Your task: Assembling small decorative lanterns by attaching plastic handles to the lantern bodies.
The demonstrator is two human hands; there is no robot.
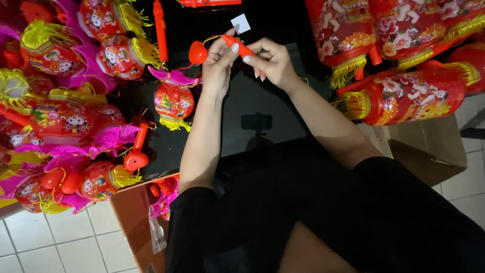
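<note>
Currently your left hand (218, 63) and right hand (270, 63) both pinch slim orange plastic stick (240, 47) (long axis left-right), red heart-shaped bulb (197, 52) beyond left fingers; small red paper lantern (173, 100) dangles below.

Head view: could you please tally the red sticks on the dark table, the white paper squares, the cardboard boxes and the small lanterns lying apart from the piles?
held red stick, in the left hand and right hand: 1
loose red sticks: 3
small lantern apart from the piles: 1
white paper square: 1
cardboard boxes: 2
Total: 8
</note>
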